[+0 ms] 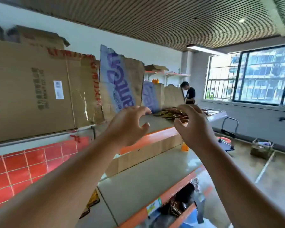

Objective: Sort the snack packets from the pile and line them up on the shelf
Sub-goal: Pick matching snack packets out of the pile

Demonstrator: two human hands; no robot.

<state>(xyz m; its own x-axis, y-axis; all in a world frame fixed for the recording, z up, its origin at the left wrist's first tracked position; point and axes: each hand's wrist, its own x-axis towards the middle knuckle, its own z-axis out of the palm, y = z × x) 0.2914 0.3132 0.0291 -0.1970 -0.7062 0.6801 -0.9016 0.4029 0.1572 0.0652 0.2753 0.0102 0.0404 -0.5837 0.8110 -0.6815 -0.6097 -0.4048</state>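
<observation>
Step in hand, as judged: reaching for the pile of glossy brown-and-gold snack packets (pixel 171 114) lying on the grey, orange-edged top shelf (pixel 156 124). The left hand (pixel 128 127) and right hand (pixel 193 127) hover near it, fingers half-curled, grasping nothing. The next move calls for gripping packets of one kind.

A shop stockroom: orange-edged shelving (pixel 156 137), flattened cardboard boxes (pixel 31 89), shelf price label (pixel 154 205), hand trolley (pixel 229 127).

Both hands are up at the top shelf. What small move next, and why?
Probably reach the right hand forward to pick a packet from the snack packet pile: it and the left hand hold nothing, and the pile lies on the top shelf just beyond them.
</observation>
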